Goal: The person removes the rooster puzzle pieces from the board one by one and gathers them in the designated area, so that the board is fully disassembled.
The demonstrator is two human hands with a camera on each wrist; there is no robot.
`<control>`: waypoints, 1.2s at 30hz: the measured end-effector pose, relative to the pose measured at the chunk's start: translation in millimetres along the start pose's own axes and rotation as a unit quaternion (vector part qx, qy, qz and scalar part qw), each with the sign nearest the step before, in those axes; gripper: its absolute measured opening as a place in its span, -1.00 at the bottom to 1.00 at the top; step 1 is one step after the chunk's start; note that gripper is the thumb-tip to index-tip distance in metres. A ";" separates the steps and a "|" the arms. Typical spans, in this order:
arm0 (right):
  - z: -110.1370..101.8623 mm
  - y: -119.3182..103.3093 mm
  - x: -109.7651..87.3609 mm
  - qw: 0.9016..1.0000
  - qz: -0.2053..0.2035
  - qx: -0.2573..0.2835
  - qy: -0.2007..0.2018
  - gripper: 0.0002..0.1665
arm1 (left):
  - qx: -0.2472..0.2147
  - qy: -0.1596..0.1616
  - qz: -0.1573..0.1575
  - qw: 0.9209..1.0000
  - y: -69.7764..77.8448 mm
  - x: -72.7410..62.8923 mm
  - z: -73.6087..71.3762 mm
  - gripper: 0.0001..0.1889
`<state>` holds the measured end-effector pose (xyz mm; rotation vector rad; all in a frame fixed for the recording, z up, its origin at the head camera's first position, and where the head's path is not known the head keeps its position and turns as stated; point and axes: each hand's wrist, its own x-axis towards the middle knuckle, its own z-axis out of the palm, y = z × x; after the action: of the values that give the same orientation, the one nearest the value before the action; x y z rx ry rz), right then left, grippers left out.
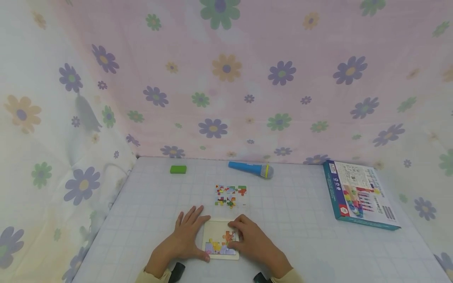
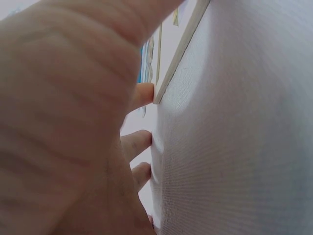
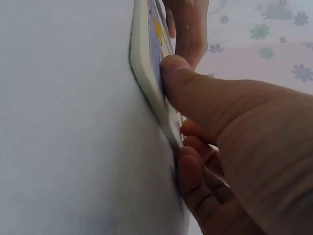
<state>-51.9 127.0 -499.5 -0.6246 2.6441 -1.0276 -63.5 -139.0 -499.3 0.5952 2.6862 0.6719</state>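
Note:
A white puzzle tray (image 1: 212, 228) lies on the table, with joined jigsaw pieces (image 1: 214, 247) along its bottom. My left hand (image 1: 187, 234) is spread along the tray's left side, thumb by the lower left corner; the left wrist view shows a fingertip touching its rim. My right hand (image 1: 253, 239) reaches over the right side, thumb and index finger about an orange jigsaw piece (image 1: 228, 236). In the right wrist view the thumb (image 3: 178, 73) presses on the pieces, and other fingers curl beside the rim. The fingers partly hide the pieces at the right.
Several loose jigsaw pieces (image 1: 231, 190) lie just beyond the tray. Farther back are a green block (image 1: 178, 169) and a blue toy microphone (image 1: 247, 168). A flat toy box (image 1: 364, 196) lies at the right. Flowered cloth (image 1: 247, 110) hangs behind the table.

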 end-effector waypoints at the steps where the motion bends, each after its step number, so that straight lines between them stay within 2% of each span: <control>1: -1.2 -2.4 -0.3 1.000 0.002 -0.005 -0.003 -0.35 | -0.001 0.000 0.000 1.000 0.0 0.4 -0.2 0.22; 7: -4.5 -14.0 -2.1 1.000 0.015 -0.010 -0.024 -0.43 | -0.001 0.001 -0.001 1.000 -0.5 0.6 1.0 0.22; 19: -1.3 -23.8 -3.6 0.998 0.041 -0.038 -0.021 -0.52 | -0.003 0.005 0.001 1.000 -1.2 0.3 1.3 0.22; 36: -1.1 -22.8 -1.6 0.998 0.049 -0.036 -0.027 -0.52 | -0.007 0.002 0.001 1.000 -0.4 0.6 0.5 0.22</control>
<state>-44.0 113.4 -483.0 -0.5247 2.6449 -0.8799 -64.0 -138.9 -500.1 0.5946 2.6820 0.6919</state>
